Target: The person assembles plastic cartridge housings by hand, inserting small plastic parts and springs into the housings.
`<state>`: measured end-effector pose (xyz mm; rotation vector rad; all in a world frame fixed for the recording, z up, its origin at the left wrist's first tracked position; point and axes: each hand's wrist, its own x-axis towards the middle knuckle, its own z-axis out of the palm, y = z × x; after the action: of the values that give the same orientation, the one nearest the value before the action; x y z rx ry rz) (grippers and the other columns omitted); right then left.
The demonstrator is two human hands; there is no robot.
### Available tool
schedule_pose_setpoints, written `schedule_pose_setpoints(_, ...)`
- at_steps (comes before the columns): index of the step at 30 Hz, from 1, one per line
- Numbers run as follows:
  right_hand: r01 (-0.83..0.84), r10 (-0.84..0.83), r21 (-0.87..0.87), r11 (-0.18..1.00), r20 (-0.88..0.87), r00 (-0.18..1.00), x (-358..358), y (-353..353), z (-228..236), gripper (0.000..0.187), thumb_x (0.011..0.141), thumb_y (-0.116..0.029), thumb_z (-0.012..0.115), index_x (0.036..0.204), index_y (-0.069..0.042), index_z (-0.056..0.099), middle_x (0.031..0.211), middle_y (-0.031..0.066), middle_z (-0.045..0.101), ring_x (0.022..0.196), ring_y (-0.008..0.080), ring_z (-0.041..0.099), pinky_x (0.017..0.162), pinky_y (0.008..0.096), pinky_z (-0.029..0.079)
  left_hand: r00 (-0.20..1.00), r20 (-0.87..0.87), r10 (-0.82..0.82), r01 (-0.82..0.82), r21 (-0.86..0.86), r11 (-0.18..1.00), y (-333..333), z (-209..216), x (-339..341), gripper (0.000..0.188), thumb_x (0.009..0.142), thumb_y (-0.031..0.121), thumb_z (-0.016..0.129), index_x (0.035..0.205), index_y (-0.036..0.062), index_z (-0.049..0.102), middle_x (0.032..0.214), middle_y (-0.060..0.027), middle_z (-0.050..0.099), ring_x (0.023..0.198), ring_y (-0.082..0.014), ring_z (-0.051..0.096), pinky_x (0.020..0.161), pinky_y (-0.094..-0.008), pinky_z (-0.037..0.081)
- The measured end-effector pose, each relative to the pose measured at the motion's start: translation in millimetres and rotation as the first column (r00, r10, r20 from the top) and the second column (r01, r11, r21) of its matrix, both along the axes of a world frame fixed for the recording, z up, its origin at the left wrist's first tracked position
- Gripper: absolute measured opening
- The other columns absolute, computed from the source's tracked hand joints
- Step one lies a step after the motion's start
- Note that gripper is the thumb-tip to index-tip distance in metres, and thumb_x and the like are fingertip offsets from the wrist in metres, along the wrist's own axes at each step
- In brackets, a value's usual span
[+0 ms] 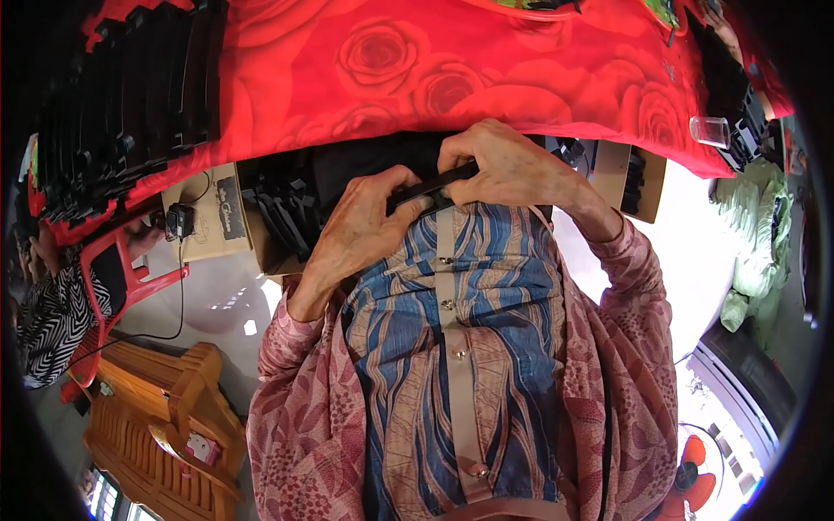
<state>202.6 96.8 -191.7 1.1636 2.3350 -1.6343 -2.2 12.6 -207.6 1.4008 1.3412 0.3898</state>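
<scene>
A narrow black strip-like piece (pixel 432 184) spans between my two hands, just in front of my body at the table's near edge. My left hand (pixel 360 226) is closed on its left end, thumb pressed along it. At the other end my right hand (pixel 502 165) pinches it with bent fingers and thumb. My fingers cover both ends, so its full shape is hidden. Behind and below the hands lies dark cloth or material (pixel 356 178). Several black plastic parts (pixel 282 213) sit in an open cardboard box (pixel 254 230) beside my left hand.
A red rose-patterned cloth (pixel 330 78) covers the table. Long black parts (pixel 143 104) are stacked at its far left; a clear cup (pixel 710 132) stands at the right edge. A red plastic chair (pixel 130 291), a person's patterned garment (pixel 56 321), a wooden bench (pixel 156 425) and a fan (pixel 692 478) surround me.
</scene>
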Motion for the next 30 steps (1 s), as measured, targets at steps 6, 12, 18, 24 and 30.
schedule_pose_setpoints(6, -0.024, 0.028, 0.082, 0.996, -0.049, 0.998, -1, -2, -5, 0.020, 0.071, -0.013, 0.069, 0.082, 0.003, 0.066, 0.066, 0.0126, 0.065, 0.058, 0.0182, 0.058, 0.057, 0.0336, 0.044, 0.994, 0.093, 0.065, -0.070, 0.048, 0.996, -4, -17, 2, 0.018, 0.088, 0.013, 0.066, 0.095, -0.0031, 0.064, 0.064, -0.0161, 0.057, 0.056, -0.0188, 0.055, 0.056, -0.0351, 0.042)
schedule_pose_setpoints(12, 0.005, -0.009, 0.210, 0.978, 0.016, 1.000, -7, -13, -3, 0.026, 0.069, -0.019, 0.069, 0.085, 0.001, 0.067, 0.076, 0.0157, 0.065, 0.078, 0.0285, 0.061, 0.073, 0.0394, 0.048, 0.995, -0.095, 0.033, -0.018, 0.159, 0.987, -9, -22, 6, 0.025, 0.085, 0.012, 0.061, 0.106, -0.0009, 0.062, 0.084, -0.0231, 0.066, 0.084, -0.0416, 0.064, 0.074, -0.0475, 0.049)
schedule_pose_setpoints(18, -0.002, -0.011, 0.258, 0.966, 0.050, 0.999, -4, -15, -8, 0.029, 0.069, -0.020, 0.068, 0.089, 0.000, 0.067, 0.079, 0.0158, 0.064, 0.078, 0.0304, 0.060, 0.076, 0.0413, 0.048, 0.982, -0.188, 0.014, 0.020, 0.174, 0.985, -4, -19, 9, 0.029, 0.084, 0.013, 0.059, 0.109, -0.0021, 0.061, 0.090, -0.0257, 0.066, 0.092, -0.0449, 0.062, 0.080, -0.0518, 0.048)
schedule_pose_setpoints(24, 0.008, -0.008, 0.123, 0.992, -0.001, 1.000, -6, 5, 10, 0.025, 0.072, -0.012, 0.067, 0.094, 0.002, 0.065, 0.085, 0.0158, 0.067, 0.077, 0.0262, 0.064, 0.071, 0.0354, 0.050, 0.998, -0.017, -0.066, 0.064, -0.085, 0.994, 16, 3, -7, 0.026, 0.088, 0.007, 0.059, 0.110, -0.0046, 0.060, 0.082, -0.0197, 0.065, 0.075, -0.0248, 0.062, 0.072, -0.0373, 0.049)
schedule_pose_setpoints(30, -0.072, 0.073, 0.011, 0.997, -0.144, 0.987, -8, 23, 15, 0.025, 0.075, -0.008, 0.068, 0.097, 0.002, 0.065, 0.079, 0.0120, 0.067, 0.075, 0.0189, 0.064, 0.069, 0.0326, 0.050, 0.975, 0.218, -0.050, 0.070, -0.086, 0.994, 12, 3, -22, 0.029, 0.092, 0.001, 0.057, 0.121, -0.0019, 0.056, 0.103, -0.0105, 0.064, 0.099, -0.0137, 0.058, 0.089, -0.0292, 0.046)
